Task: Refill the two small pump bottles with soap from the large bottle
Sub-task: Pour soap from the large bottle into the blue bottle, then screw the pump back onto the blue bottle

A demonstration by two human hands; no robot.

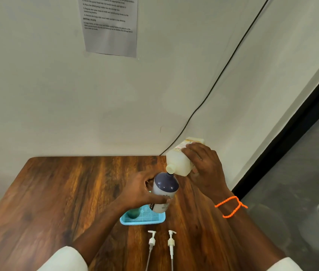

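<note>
The left hand (139,190) is curled in a grip. The right hand (203,165) is raised higher, fingers also wrapped.

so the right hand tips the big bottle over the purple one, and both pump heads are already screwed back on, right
Not quite. The right hand does tip the big bottle over the purple bottle, which the left hand holds. But the two pump heads are off, lying side by side on the table in front of the blue tray. The head view shows it.
</note>
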